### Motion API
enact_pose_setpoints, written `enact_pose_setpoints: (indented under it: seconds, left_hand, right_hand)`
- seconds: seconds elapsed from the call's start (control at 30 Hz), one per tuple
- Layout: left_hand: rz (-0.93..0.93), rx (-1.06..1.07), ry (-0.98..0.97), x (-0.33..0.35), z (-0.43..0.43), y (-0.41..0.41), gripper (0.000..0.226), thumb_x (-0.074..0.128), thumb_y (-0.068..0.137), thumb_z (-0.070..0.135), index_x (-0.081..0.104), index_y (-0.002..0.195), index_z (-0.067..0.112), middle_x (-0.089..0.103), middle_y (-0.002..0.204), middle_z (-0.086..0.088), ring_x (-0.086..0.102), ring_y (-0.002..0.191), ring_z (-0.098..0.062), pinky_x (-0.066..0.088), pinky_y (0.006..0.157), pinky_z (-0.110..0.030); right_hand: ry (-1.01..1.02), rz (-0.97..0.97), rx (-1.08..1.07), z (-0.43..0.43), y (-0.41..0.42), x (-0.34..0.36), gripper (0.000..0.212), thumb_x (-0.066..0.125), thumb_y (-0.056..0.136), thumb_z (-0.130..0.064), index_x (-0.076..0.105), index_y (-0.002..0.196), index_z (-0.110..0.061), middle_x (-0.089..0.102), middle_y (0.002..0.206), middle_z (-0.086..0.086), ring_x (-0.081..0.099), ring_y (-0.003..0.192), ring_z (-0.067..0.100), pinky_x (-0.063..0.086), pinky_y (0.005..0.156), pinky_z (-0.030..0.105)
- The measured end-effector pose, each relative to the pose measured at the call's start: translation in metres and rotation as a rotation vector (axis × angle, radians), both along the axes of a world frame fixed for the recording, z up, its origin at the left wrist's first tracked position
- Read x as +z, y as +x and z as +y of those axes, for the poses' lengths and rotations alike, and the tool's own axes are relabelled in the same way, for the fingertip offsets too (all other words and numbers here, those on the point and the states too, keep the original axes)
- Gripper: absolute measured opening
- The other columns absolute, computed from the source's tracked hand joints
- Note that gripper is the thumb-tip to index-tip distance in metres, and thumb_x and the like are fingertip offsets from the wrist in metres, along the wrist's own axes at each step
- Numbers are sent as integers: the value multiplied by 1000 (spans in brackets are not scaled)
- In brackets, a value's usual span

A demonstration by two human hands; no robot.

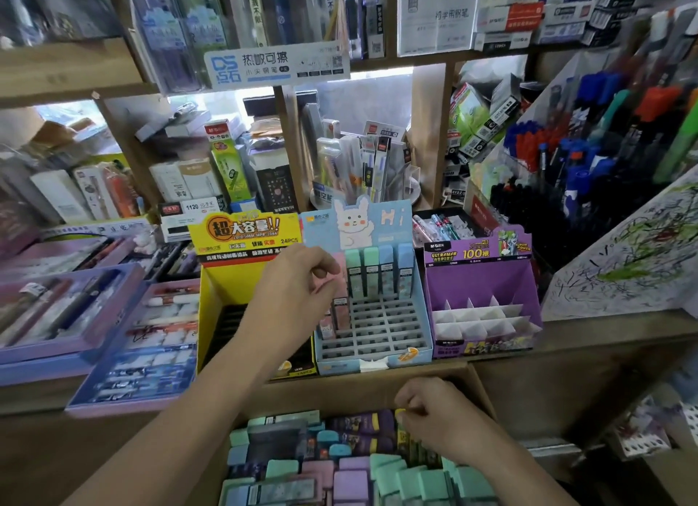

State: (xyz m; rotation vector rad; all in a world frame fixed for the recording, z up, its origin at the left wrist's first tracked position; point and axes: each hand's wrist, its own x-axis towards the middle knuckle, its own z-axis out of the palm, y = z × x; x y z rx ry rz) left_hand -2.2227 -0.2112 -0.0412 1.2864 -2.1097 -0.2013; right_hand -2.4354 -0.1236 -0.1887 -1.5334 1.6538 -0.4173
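A light blue display box (419, 316) with a bunny card and a grid of slots stands on the wooden counter. Several green and blue lead cases (377, 275) stand in its back row. My left hand (298, 290) is over the box's left side, fingers curled, pinching a pink case (342, 309) that stands in a slot. Below, a cardboard box (481, 388) holds several pastel, purple and dark cases (351, 468). My right hand (434, 418) reaches into it, fingers curled around a yellow-topped case (401, 416) at the box's right.
A yellow display box (211, 297) stands left of the blue one, a purple box (487, 278) with white dividers to its right. Purple trays of pens (68, 309) lie at the left. Racks of markers (589, 165) and a scribbled test sheet (623, 263) fill the right.
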Motion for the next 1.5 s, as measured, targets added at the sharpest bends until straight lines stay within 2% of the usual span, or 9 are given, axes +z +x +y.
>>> enact_pose_setpoints:
  seconds: [0.23,0.43,0.63,0.7,0.87,1.03,1.2,1.37,1.5]
  left_hand:
    - [135,53,219,-41,69,40,22,76,84,15,66,87,34,59,84,12,55,79,-3,44,66,-10]
    - [54,64,557,-87,122,70,17,77,84,28,66,93,38,65,83,17,59,81,4,45,63,-11]
    - [-147,35,815,-120,161,87,22,75,81,29,68,101,34,67,86,16,62,86,0,52,76,-22]
    - [-143,26,848,-126,168,90,21,75,79,27,68,98,33,67,85,15,62,84,0,52,77,-22]
    - [-192,-34,906,-134,180,91,25,75,76,34,64,98,36,65,86,16,61,85,1,54,81,-28]
    - [-275,-71,930,-139,189,90,36,74,75,38,57,108,40,61,93,17,56,89,0,50,80,-23]
    - [-294,-76,912,-139,191,91,40,74,78,35,51,110,43,58,98,18,54,92,0,47,79,-22]
    - [-329,18,877,-140,191,100,34,73,79,37,51,105,42,54,95,24,51,94,2,41,76,-21]
    - [-434,24,881,-143,193,107,23,71,80,38,55,97,35,54,102,17,51,102,-5,45,86,-24]
  right_hand:
    - [-54,-49,37,12,13,13,17,68,95,-32,67,112,-34,69,111,-9,66,105,5,55,98,36]
    - [-27,-34,178,35,35,30,13,72,93,-30,70,105,-34,73,97,-9,69,90,2,60,85,34]
    - [76,81,337,68,61,26,18,76,90,-23,72,107,-26,74,95,-8,68,85,-2,56,78,18]
    - [108,154,388,79,68,22,24,78,87,-27,71,110,-28,73,97,-10,67,86,-2,55,77,17]
    - [185,357,485,102,79,11,45,80,83,-40,58,121,-34,62,115,-10,62,104,13,55,91,38]
    - [113,448,573,114,84,2,37,78,81,-35,56,110,-30,59,111,-7,60,102,19,54,86,43]
    - [101,379,528,116,85,-5,35,78,81,-24,52,104,-30,53,107,-10,56,98,16,52,81,38]
    - [131,350,504,116,87,-7,32,75,82,-26,54,106,-30,60,105,-8,59,96,18,52,76,37]
    - [135,332,481,117,90,-8,29,72,84,-27,56,108,-30,62,101,-7,61,91,18,55,75,40]
